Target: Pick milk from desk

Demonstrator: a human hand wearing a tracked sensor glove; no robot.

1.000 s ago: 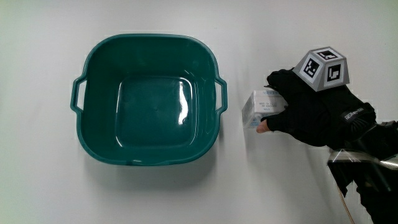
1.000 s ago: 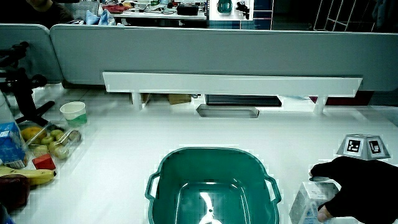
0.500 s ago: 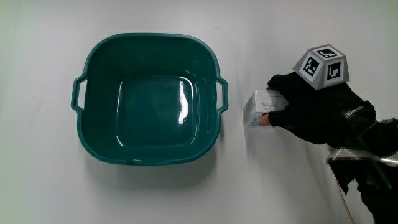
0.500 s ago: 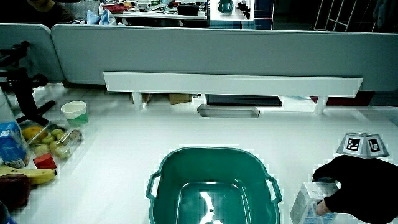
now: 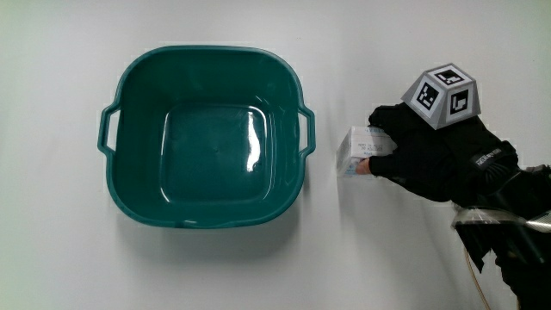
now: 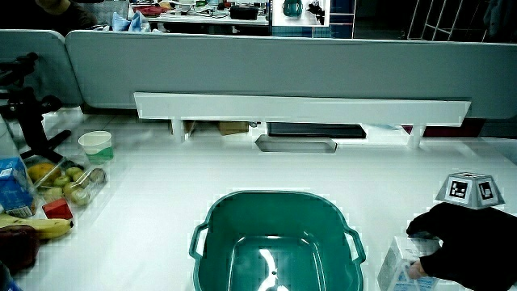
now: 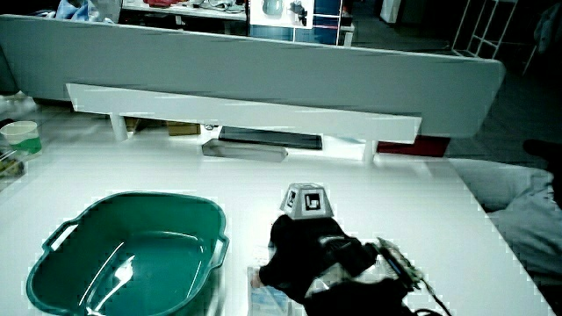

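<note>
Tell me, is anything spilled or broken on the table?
Nothing stands out. The green tub sits upright and empty, with only light glinting on its floor. The milk carton stands on the table beside the tub, looks whole, and the hand has its fingers wrapped around it.

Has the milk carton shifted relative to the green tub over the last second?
No. The milk carton lies beside the green tub, same gap, with the hand gripping it.

Main view is bright & evenly lit from overhead; white table [image 5: 430,52] nearly blown out, w/ glare streaks on the wet-looking floor of the teal basin [image 5: 204,138] and a soft shadow under its rim. Both side views are dimmer, bluish, table glowing pale, dark partition [image 6: 266,69] above.
</note>
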